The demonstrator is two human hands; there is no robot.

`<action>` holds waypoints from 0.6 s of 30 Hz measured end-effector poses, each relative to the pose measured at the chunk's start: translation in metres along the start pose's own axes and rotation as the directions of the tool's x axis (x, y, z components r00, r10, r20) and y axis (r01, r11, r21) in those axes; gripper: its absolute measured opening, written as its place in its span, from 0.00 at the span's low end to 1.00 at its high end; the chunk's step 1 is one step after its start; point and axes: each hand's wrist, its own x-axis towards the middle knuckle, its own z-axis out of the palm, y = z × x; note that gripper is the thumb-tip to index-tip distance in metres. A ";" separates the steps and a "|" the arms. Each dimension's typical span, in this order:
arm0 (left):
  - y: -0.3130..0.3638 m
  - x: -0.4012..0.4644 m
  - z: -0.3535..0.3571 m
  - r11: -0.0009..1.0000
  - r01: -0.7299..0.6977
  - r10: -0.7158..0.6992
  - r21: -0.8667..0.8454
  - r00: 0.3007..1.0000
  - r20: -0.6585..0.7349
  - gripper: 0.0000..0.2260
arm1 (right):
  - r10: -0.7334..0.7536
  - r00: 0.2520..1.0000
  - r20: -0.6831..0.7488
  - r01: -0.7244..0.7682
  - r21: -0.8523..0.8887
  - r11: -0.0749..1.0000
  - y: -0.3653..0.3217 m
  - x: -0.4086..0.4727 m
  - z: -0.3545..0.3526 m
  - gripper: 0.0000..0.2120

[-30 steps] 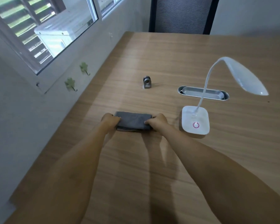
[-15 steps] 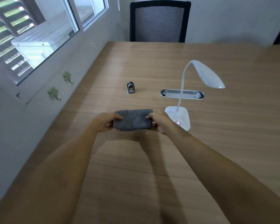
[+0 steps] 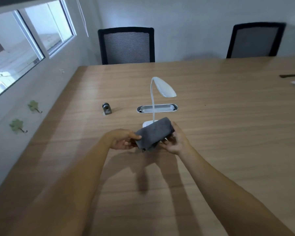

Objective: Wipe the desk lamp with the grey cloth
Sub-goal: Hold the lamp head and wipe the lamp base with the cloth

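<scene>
A folded grey cloth [image 3: 154, 133] is held up off the wooden table [image 3: 220, 133] between both hands. My left hand [image 3: 122, 139] pinches its left end and my right hand [image 3: 174, 141] grips its right end. Just behind the cloth stands the white desk lamp [image 3: 163, 88], its thin neck rising from a white base [image 3: 147, 124] that the cloth mostly hides. The lamp head bends forward and to the right.
A small grey metal object [image 3: 106, 109] stands left of the lamp. An oval cable slot [image 3: 167, 108] is set in the table behind the lamp. Two black mesh chairs [image 3: 126, 46] [image 3: 255, 40] stand at the far edge. Wall and windows run along the left.
Both hands lifted the cloth off the table and carried it right, in front of the lamp base. The view tilted up, bringing the chairs into sight.
</scene>
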 end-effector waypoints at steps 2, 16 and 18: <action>0.002 0.004 0.011 1.000 -0.020 0.021 -0.021 1.000 0.022 0.05 | -0.068 0.997 0.025 0.066 0.064 0.996 0.003 -0.002 -0.003 0.10; 0.058 0.008 0.012 0.995 -0.097 0.094 -0.013 0.989 -0.117 0.20 | -0.373 0.922 -0.102 0.292 -0.450 0.844 -0.035 0.012 -0.015 0.19; 0.082 0.007 0.007 0.981 -0.190 0.180 -0.030 0.962 -0.207 0.27 | -0.379 0.917 -0.120 0.249 -0.571 0.782 -0.042 0.008 -0.015 0.21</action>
